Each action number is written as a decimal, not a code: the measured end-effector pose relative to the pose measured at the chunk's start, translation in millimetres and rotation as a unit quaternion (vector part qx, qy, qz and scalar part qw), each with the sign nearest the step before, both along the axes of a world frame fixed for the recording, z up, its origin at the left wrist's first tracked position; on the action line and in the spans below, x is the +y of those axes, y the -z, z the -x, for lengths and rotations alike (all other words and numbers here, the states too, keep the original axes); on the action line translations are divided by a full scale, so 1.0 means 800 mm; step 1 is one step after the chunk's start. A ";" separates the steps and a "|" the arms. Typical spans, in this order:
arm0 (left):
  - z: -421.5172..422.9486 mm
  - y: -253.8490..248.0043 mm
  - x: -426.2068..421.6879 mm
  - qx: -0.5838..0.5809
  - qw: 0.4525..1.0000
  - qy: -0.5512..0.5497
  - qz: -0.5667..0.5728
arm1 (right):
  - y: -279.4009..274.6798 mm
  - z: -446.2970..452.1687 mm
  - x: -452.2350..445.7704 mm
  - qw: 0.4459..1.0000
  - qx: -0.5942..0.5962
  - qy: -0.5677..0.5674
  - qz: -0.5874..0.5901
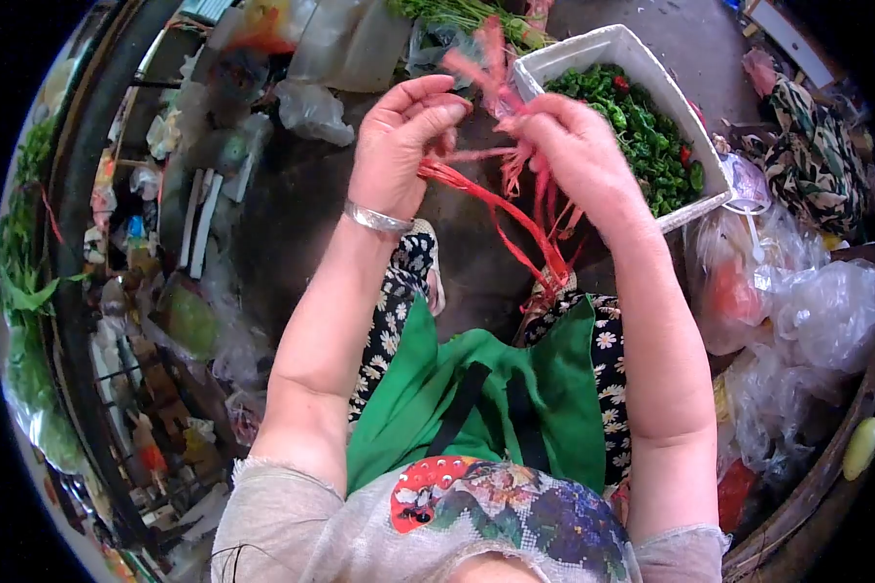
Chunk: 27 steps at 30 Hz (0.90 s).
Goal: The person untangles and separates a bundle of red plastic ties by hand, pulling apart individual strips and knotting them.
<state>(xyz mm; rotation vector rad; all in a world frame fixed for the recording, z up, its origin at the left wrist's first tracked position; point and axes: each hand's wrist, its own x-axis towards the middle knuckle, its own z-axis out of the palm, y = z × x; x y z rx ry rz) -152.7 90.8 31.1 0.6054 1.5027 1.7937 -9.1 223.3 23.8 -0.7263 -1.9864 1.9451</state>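
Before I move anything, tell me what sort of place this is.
Probably a vegetable stall or produce-preparation area: a white box holds green produce, leafy greens line the left edge, and clear plastic bags lie heaped at right.

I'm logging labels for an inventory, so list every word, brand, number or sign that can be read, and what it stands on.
None can be read anywhere in this view.
Thin red plastic strings: no lettering shows.
White square-cornered box of green produce: no lettering shows.
Pale round disc beside it: any print is too small and blurred.
Crumpled clear plastic bags: any print is too blurred.
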 end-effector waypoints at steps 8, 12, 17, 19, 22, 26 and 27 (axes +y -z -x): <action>0.013 0.002 -0.003 -0.075 0.996 -0.032 -0.021 | 0.014 0.003 -0.011 0.998 0.045 -0.041 -0.028; 0.010 0.001 -0.003 -0.072 0.995 0.037 -0.055 | 0.021 0.006 -0.021 0.969 -0.074 -0.141 -0.190; -0.006 0.000 -0.001 0.117 0.979 0.122 0.114 | 0.020 -0.005 0.007 0.944 -0.043 0.058 -0.323; -0.013 -0.018 -0.001 0.110 0.941 0.205 0.248 | 0.023 -0.004 0.016 0.950 0.019 0.128 -0.285; -0.003 -0.004 -0.005 0.098 0.949 0.217 0.205 | 0.007 -0.012 0.023 0.979 0.054 0.142 -0.132; 0.014 -0.001 -0.010 0.085 0.961 0.201 0.168 | 0.024 -0.010 0.046 0.961 0.128 0.244 -0.033; 0.020 -0.002 -0.013 0.024 0.963 0.225 0.150 | 0.028 -0.010 0.054 0.950 0.155 0.271 0.008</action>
